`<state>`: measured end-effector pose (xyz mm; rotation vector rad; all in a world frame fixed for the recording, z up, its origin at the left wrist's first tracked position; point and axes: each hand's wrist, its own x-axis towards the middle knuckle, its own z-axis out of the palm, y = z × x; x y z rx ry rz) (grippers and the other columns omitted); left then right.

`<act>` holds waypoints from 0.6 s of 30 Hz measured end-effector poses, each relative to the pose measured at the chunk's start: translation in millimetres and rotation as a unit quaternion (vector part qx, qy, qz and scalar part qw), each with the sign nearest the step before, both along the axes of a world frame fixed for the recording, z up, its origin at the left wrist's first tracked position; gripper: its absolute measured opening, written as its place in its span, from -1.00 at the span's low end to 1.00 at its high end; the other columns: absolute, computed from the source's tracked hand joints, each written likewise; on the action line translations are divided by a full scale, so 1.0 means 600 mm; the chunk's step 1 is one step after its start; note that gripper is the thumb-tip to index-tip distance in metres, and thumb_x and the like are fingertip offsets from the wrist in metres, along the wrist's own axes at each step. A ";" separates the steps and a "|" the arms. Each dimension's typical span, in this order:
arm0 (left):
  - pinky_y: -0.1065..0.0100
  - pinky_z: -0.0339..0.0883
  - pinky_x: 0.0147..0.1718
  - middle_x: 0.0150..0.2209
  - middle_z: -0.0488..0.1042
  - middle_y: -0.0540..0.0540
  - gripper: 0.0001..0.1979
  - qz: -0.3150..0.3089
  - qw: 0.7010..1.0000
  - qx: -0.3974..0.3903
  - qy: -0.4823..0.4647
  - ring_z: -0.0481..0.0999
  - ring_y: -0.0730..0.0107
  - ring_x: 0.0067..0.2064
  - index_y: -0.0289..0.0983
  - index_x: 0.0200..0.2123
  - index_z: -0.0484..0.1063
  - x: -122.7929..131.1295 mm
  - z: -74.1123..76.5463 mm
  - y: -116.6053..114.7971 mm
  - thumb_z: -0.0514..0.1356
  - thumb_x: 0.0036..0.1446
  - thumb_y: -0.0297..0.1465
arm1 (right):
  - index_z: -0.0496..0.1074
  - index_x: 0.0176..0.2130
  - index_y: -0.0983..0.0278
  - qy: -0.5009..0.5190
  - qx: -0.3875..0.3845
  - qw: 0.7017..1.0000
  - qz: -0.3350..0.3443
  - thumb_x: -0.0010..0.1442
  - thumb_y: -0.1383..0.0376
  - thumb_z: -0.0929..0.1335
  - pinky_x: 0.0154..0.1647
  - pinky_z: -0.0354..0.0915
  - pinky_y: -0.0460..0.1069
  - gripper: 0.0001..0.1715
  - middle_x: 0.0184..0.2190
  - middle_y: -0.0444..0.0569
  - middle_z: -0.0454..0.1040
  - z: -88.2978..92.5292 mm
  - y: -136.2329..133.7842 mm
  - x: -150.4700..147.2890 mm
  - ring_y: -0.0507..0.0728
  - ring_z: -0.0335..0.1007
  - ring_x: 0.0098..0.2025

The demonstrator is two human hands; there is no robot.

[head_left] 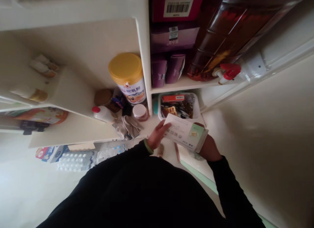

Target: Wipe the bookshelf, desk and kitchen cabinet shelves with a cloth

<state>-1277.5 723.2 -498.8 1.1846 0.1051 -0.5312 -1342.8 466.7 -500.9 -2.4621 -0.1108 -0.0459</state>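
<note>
white and green box (185,133), held level in front of the shelves above a white tray (196,105): left hand (157,134) fingers pinching its near end, right hand (208,146) cupped beneath its far end, fingers hidden.

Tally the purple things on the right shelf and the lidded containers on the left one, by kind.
Purple boxes: 2
Purple cups: 2
Yellow-lidded can: 1
Small pink-lidded jar: 1
Red-capped bottle: 1
Total: 7
</note>
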 end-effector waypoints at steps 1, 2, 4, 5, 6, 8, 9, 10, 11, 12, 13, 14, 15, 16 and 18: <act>0.34 0.49 -0.25 -0.20 0.65 -0.07 -0.45 0.005 1.000 0.000 0.009 0.62 0.29 -0.20 -0.21 -0.01 0.58 -0.005 0.000 -0.003 0.49 0.13 0.05 | 0.33 0.38 0.10 -0.002 0.019 1.000 0.009 0.12 0.05 0.53 0.06 0.64 0.36 -0.09 0.33 0.22 0.50 -0.002 0.012 -0.002 0.53 0.62 0.18; 0.35 0.49 -0.23 -0.19 0.65 -0.05 -0.42 0.016 1.000 0.003 0.010 0.61 0.31 -0.20 -0.21 -0.01 0.56 -0.008 0.000 -0.004 0.51 0.09 0.05 | 0.34 0.39 0.11 -0.002 0.034 0.999 0.015 0.14 0.04 0.52 0.14 0.60 0.40 -0.10 0.32 0.22 0.52 -0.003 0.022 -0.002 0.56 0.57 0.26; 0.34 0.48 -0.19 -0.17 0.65 -0.03 -0.38 0.027 1.000 0.012 0.003 0.60 0.32 -0.18 -0.21 0.01 0.55 -0.006 -0.003 0.001 0.55 0.03 0.03 | 0.34 0.41 0.07 -0.001 0.054 0.998 0.019 0.17 0.00 0.51 0.26 0.54 0.44 -0.10 0.34 0.17 0.52 0.000 0.037 0.004 0.55 0.49 0.35; 0.34 0.48 -0.19 -0.16 0.65 -0.03 -0.37 0.026 1.000 0.017 0.000 0.60 0.32 -0.17 -0.21 0.02 0.55 -0.003 -0.004 0.006 0.56 0.02 0.02 | 0.34 0.42 0.05 -0.001 0.060 0.998 0.016 0.17 -0.01 0.52 0.28 0.54 0.43 -0.08 0.35 0.14 0.52 0.003 0.042 0.008 0.54 0.49 0.36; 0.35 0.47 -0.20 -0.16 0.65 -0.03 -0.37 0.023 1.000 0.019 0.000 0.59 0.33 -0.18 -0.21 0.02 0.55 0.001 -0.005 0.014 0.57 0.01 0.01 | 0.34 0.44 0.03 -0.001 0.062 0.998 0.016 0.17 -0.02 0.53 0.29 0.54 0.42 -0.06 0.36 0.12 0.51 0.007 0.048 0.014 0.53 0.50 0.35; 0.37 0.46 -0.25 -0.20 0.63 -0.02 -0.38 0.017 1.000 0.018 0.010 0.58 0.35 -0.22 -0.22 -0.02 0.56 0.006 -0.006 0.032 0.58 0.00 0.01 | 0.37 0.44 0.03 0.005 0.055 0.998 0.038 0.14 -0.02 0.56 0.29 0.54 0.40 -0.04 0.36 0.11 0.52 0.016 0.057 0.026 0.54 0.51 0.34; 0.38 0.44 -0.29 -0.23 0.62 -0.02 -0.38 0.017 1.000 0.018 0.020 0.56 0.36 -0.25 -0.23 -0.03 0.56 0.008 -0.006 0.043 0.59 -0.02 0.01 | 0.40 0.42 0.03 0.013 0.048 0.997 0.060 0.13 -0.01 0.57 0.28 0.55 0.40 -0.05 0.36 0.11 0.52 0.022 0.060 0.031 0.55 0.50 0.35; 0.38 0.43 -0.33 -0.27 0.60 -0.01 -0.39 0.021 0.999 0.017 0.029 0.55 0.37 -0.29 -0.23 -0.05 0.56 0.009 -0.006 0.055 0.59 -0.03 0.01 | 0.43 0.40 0.03 0.023 0.042 0.995 0.085 0.13 0.00 0.57 0.27 0.55 0.40 -0.08 0.37 0.11 0.51 0.028 0.063 0.035 0.56 0.50 0.35; 0.39 0.43 -0.35 -0.29 0.59 0.00 -0.40 0.028 0.999 0.018 0.035 0.54 0.38 -0.31 -0.23 -0.06 0.57 0.009 -0.007 0.067 0.60 -0.03 0.00 | 0.46 0.39 0.03 0.035 0.038 0.992 0.112 0.13 0.00 0.57 0.26 0.56 0.39 -0.11 0.39 0.10 0.50 0.035 0.063 0.039 0.55 0.51 0.34; 0.39 0.43 -0.37 -0.30 0.59 -0.01 -0.42 0.037 0.998 0.020 0.037 0.54 0.38 -0.32 -0.22 -0.07 0.58 0.010 -0.008 0.078 0.59 -0.01 0.00 | 0.49 0.37 0.03 0.045 0.039 0.989 0.135 0.16 0.01 0.55 0.24 0.58 0.37 -0.16 0.41 0.08 0.47 0.042 0.061 0.042 0.53 0.52 0.34; 0.39 0.44 -0.37 -0.29 0.60 -0.02 -0.43 0.048 0.998 0.022 0.036 0.55 0.37 -0.31 -0.22 -0.06 0.59 0.010 -0.009 0.088 0.59 0.00 -0.01 | 0.51 0.35 0.03 0.050 0.044 0.986 0.152 0.19 0.03 0.53 0.24 0.58 0.35 -0.22 0.43 0.06 0.45 0.049 0.057 0.044 0.50 0.53 0.34; 0.38 0.45 -0.36 -0.26 0.62 -0.04 -0.45 0.061 0.997 0.023 0.036 0.56 0.36 -0.30 -0.22 -0.06 0.59 0.010 -0.011 0.097 0.58 0.01 -0.02 | 0.54 0.32 0.03 0.051 0.056 0.985 0.157 0.23 0.05 0.50 0.27 0.57 0.32 -0.30 0.44 0.02 0.44 0.055 0.050 0.045 0.45 0.53 0.34; 0.37 0.47 -0.35 -0.24 0.64 -0.05 -0.45 0.074 0.996 0.023 0.037 0.58 0.34 -0.29 -0.22 -0.06 0.60 0.012 -0.014 0.104 0.59 0.00 -0.04 | 0.57 0.28 0.03 0.050 0.076 0.985 0.150 0.26 0.08 0.47 0.30 0.55 0.30 -0.38 0.42 -0.01 0.46 0.060 0.040 0.047 0.41 0.52 0.35; 0.36 0.48 -0.33 -0.23 0.66 -0.07 -0.44 0.086 0.995 0.022 0.039 0.60 0.33 -0.29 -0.23 -0.06 0.59 0.013 -0.015 0.109 0.60 -0.03 -0.07 | 0.60 0.24 0.03 0.052 0.103 0.985 0.131 0.29 0.09 0.45 0.31 0.54 0.27 -0.45 0.39 -0.03 0.50 0.063 0.029 0.050 0.37 0.53 0.34; 0.33 0.51 -0.29 -0.24 0.69 -0.07 -0.40 0.099 0.994 0.014 0.045 0.64 0.29 -0.28 -0.26 -0.06 0.58 0.018 -0.017 0.113 0.63 -0.11 -0.11 | 0.63 0.19 0.05 0.071 0.177 0.979 0.067 0.32 0.06 0.42 0.19 0.61 0.22 -0.51 0.25 -0.02 0.62 0.059 0.004 0.058 0.33 0.63 0.20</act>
